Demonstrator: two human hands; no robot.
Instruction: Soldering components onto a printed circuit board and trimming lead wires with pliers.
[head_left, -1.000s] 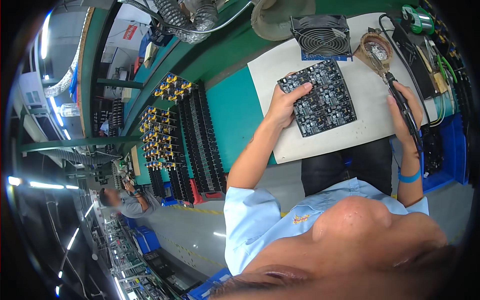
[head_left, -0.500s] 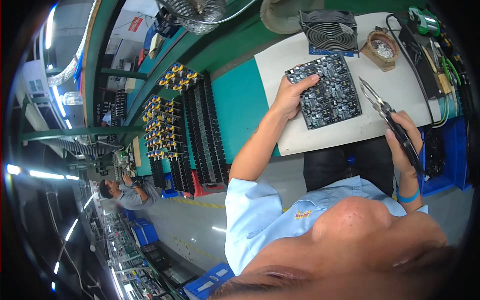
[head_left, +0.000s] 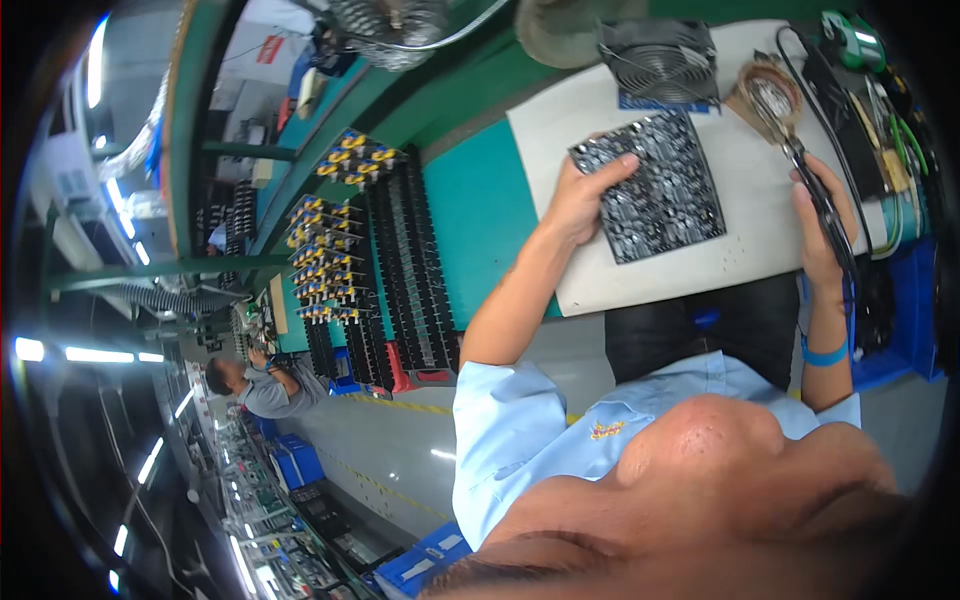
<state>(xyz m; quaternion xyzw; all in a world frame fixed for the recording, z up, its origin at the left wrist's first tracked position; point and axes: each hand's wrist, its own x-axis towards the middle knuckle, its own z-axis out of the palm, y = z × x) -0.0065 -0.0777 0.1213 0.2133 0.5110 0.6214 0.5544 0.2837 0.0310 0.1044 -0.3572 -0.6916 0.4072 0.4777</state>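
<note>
My left hand (head_left: 585, 197) holds a black circuit board panel (head_left: 665, 190) by its left edge, thumb on the upper face and the other fingers hidden beneath. The panel is a grid of small boards crowded with tiny components, tilted over a white sheet (head_left: 545, 150). My right hand (head_left: 825, 210) is closed round the black handle of tweezer-style soldering tongs (head_left: 818, 195). Their metal tips reach into a brown bowl (head_left: 757, 118) with silvery scraps in it, though blur hides how the tips sit.
Behind the panel stands a black fan (head_left: 660, 65). A green wire spool (head_left: 852, 42) and hand tools (head_left: 890, 150) lie far right, above a blue bin (head_left: 905, 330). Racks of black-edged boards (head_left: 410, 260) and yellow-blue parts (head_left: 325, 250) line the left. Another person (head_left: 275, 385) works farther left.
My right hand has moved up and to the right, carrying the soldering tongs from beside the panel to the bowl. My left hand and the panel have barely shifted.
</note>
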